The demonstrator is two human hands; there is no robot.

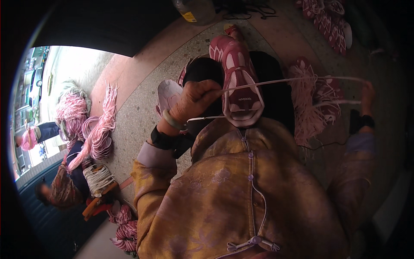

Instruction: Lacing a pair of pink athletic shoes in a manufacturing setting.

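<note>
A pink and maroon sneaker (242, 64) lies on my lap, its heel opening toward me. A pale shoelace (276, 81) stretches across it, from my left hand to far out on the right. My left hand (198, 100) pinches the lace just left of the shoe, and a short lace end (206, 118) shows below that hand. At the right rim my right hand (367, 100), dim and partly in shadow, grips the other part of the lace. A second strand hangs back leftward from it.
Pink lace bundles (307, 103) lie right of my legs, near more pink shoes (330, 97). Another shoe (169, 96) is beside my left knee. At left are a lace heap (72, 110), a cord-wound spool (98, 179) and a seated person (64, 187). A clear jar (196, 11) stands ahead.
</note>
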